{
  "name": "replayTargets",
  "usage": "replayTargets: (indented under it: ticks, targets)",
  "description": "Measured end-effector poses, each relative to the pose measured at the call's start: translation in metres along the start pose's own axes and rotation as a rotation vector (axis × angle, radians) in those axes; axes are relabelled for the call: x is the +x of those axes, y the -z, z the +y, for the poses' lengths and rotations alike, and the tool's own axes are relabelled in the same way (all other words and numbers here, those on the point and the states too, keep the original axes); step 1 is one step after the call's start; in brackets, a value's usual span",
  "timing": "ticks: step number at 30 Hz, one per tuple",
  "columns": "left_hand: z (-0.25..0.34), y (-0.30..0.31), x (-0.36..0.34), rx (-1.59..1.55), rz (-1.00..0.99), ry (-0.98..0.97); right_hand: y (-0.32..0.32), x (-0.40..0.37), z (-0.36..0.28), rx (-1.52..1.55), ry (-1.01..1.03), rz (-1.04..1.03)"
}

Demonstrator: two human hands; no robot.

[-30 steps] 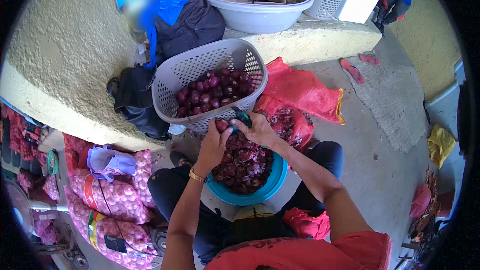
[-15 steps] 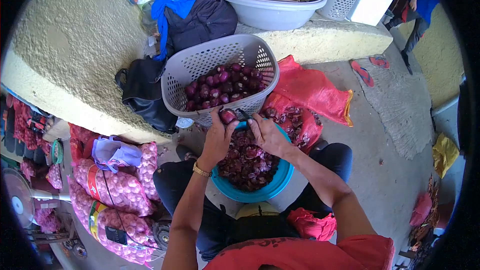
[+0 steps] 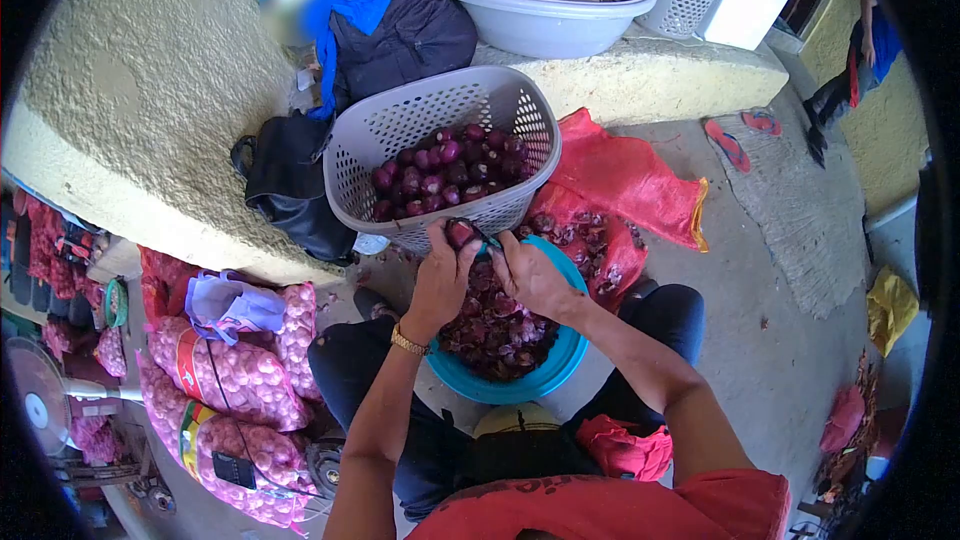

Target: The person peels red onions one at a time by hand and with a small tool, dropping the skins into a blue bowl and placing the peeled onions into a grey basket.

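My left hand (image 3: 440, 275) is closed around a red onion (image 3: 461, 232), just in front of the grey basket. My right hand (image 3: 533, 275) grips a small knife (image 3: 488, 241) against the onion's right side; most of the knife is hidden by the fingers. Below both hands, a blue basin (image 3: 572, 362) between my knees is filled with loose dark-red onion skins (image 3: 505, 330). Peeled purple onions (image 3: 440, 172) lie in the grey plastic basket (image 3: 350, 112) beyond my hands.
A red mesh sack (image 3: 640, 180) with onion scraps lies right of the basket. Filled sacks (image 3: 235, 380) of pale pink bulbs stack at left. Black bags (image 3: 290, 180) lean on the wall. Slippers (image 3: 727, 145) lie farther right, and another person (image 3: 850, 70) stands at the upper right.
The onion stays in my left hand while the knife has shifted slightly down against it. The person at the upper right has moved a little to the right.
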State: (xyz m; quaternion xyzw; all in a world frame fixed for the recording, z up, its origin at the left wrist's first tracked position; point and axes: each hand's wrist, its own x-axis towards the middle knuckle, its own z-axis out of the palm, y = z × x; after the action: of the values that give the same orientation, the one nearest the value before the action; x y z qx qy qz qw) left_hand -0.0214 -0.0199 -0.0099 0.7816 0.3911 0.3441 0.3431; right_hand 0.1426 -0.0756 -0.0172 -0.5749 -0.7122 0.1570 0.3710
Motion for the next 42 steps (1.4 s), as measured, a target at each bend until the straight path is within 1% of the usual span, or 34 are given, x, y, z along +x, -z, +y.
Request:
replayTargets:
  ticks: [1, 3, 4, 9, 11, 14, 16, 19, 23, 26, 29, 32, 38, 39, 41, 42]
  targets:
    - [-0.001, -0.001, -0.001, 0.014, -0.010, 0.023, -0.001, -0.001, 0.001, -0.026, 0.033, -0.001]
    - [0.001, -0.002, -0.002, 0.029, -0.021, 0.044, -0.002, -0.003, -0.001, -0.004, 0.006, -0.025]
    - [0.004, -0.002, -0.003, 0.024, -0.011, 0.043, -0.001, -0.003, -0.003, 0.017, -0.021, -0.049]
    - [0.007, -0.006, -0.002, -0.028, 0.031, 0.023, 0.000, 0.001, -0.004, 0.010, 0.001, -0.041]
    - [0.013, -0.005, -0.003, 0.008, 0.051, 0.097, 0.001, 0.002, -0.005, -0.014, -0.010, -0.043]
    - [0.009, -0.006, -0.003, -0.037, 0.079, 0.090, 0.005, 0.002, -0.010, 0.014, -0.011, -0.067]
    - [0.003, -0.009, -0.002, -0.033, 0.093, 0.068, 0.009, 0.001, -0.015, 0.084, -0.073, -0.104]
    - [0.005, -0.007, -0.001, -0.031, 0.109, 0.042, 0.008, 0.004, -0.013, 0.039, -0.013, -0.058]
    - [0.010, -0.004, -0.001, -0.024, 0.069, 0.079, 0.005, 0.003, -0.011, 0.023, -0.036, -0.057]
    - [0.007, -0.007, -0.002, -0.044, 0.078, 0.066, 0.003, 0.000, -0.010, 0.007, -0.022, -0.062]
    - [0.013, -0.007, -0.001, -0.094, 0.103, 0.071, 0.003, 0.004, -0.011, -0.003, -0.082, -0.091]
    - [0.013, -0.005, -0.002, -0.073, 0.070, 0.121, 0.001, 0.003, -0.008, -0.044, -0.027, -0.047]
    - [0.012, -0.010, -0.002, -0.130, 0.168, 0.020, 0.003, 0.002, -0.011, -0.081, -0.059, -0.096]
    - [0.012, -0.009, -0.003, -0.129, 0.167, 0.021, 0.001, 0.001, -0.009, -0.089, -0.050, -0.104]
    - [0.013, -0.004, -0.003, -0.174, 0.096, 0.097, 0.002, 0.000, -0.006, -0.098, -0.036, -0.108]
    - [0.013, -0.002, -0.004, -0.169, 0.096, 0.096, 0.004, -0.001, -0.005, -0.060, -0.062, -0.140]
